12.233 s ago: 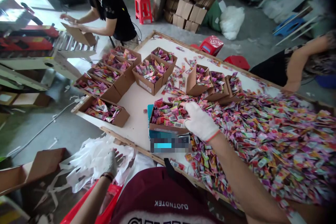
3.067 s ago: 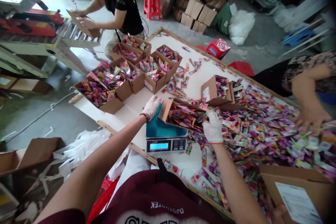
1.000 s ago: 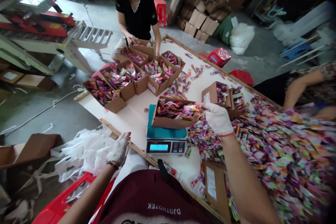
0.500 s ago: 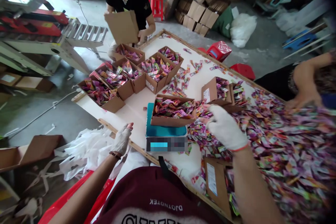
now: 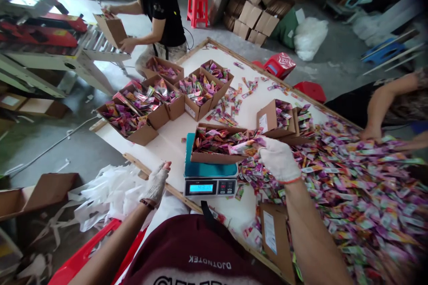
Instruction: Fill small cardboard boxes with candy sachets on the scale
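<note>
Packing workshop, roller conveyor (image 5: 92, 41), stacked cartons (image 5: 249, 21), digital scale (image 5: 210, 169), table (image 5: 169, 151) heaped with colourful packets (image 5: 347, 178), grey floor (image 5: 78, 140)

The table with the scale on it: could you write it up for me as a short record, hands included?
Scale: teal-topped scale, display lit, digits too blurred to read
On the scale: open cardboard box filled with colourful packets
Right hand: gloved, gripping a few packets at the box's right end
Left hand: gloved, open, nothing held, near the table's wooden edge
Right side: large loose heap of packets
Far left: cluster of filled boxes
</note>
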Tool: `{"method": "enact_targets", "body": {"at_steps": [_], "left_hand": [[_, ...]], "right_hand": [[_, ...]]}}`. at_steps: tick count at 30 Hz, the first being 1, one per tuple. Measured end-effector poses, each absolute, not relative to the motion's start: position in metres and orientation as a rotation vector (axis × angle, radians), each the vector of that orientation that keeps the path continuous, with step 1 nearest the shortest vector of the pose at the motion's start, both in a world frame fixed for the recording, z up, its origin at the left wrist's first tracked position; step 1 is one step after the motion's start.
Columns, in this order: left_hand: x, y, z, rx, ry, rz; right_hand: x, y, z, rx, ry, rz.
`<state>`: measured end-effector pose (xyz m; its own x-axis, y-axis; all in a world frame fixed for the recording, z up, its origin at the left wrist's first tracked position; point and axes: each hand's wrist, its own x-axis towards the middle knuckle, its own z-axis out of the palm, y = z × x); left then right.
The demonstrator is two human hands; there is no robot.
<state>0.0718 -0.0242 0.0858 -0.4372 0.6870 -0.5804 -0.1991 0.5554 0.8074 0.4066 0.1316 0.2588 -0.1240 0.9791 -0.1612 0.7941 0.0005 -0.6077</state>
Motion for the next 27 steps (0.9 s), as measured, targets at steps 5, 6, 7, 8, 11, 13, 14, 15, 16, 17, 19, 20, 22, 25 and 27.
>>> {"method": "enact_targets", "body": {"at_steps": [5,6,7,8,11,13,14,15,16,17,19,20,22,25,27], "left_hand": [[0.073,0.001,0.097,0.531,1.682,1.085],[0.073,0.008,0.1,0.556,1.667,1.102],[0.073,0.015,0.102,0.576,1.654,1.12],[0.074,0.021,0.104,0.592,1.644,1.137],[0.076,0.036,0.11,0.625,1.632,1.183],[0.078,0.042,0.115,0.654,1.63,1.187],[0.079,0.045,0.118,0.668,1.627,1.187],[0.081,0.047,0.121,0.678,1.622,1.189],[0.083,0.05,0.125,0.686,1.616,1.193],[0.085,0.052,0.129,0.693,1.609,1.2],[0.09,0.057,0.137,0.714,1.593,1.214],[0.093,0.06,0.14,0.727,1.584,1.22],[0.097,0.063,0.146,0.744,1.57,1.227],[0.099,0.065,0.146,0.746,1.559,1.218],[0.099,0.064,0.141,0.742,1.565,1.206]], "right_hand": [[0.425,0.115,0.277,-1.757,-1.542,0.917],[0.425,0.113,0.28,-1.725,-1.533,0.89],[0.423,0.112,0.282,-1.702,-1.523,0.883],[0.42,0.112,0.284,-1.685,-1.505,0.901],[0.409,0.113,0.284,-1.635,-1.465,0.994],[0.398,0.116,0.281,-1.599,-1.462,1.018],[0.393,0.118,0.279,-1.579,-1.476,1.034],[0.388,0.12,0.276,-1.55,-1.494,1.07],[0.384,0.122,0.274,-1.516,-1.511,1.128],[0.381,0.124,0.273,-1.483,-1.518,1.194],[0.384,0.124,0.272,-1.443,-1.5,1.263],[0.391,0.124,0.273,-1.459,-1.486,1.227],[0.417,0.121,0.279,-1.61,-1.493,0.976],[0.473,0.115,0.286,-2.012,-1.725,0.369],[0.502,0.112,0.284,-2.22,-1.92,0.062]]}}
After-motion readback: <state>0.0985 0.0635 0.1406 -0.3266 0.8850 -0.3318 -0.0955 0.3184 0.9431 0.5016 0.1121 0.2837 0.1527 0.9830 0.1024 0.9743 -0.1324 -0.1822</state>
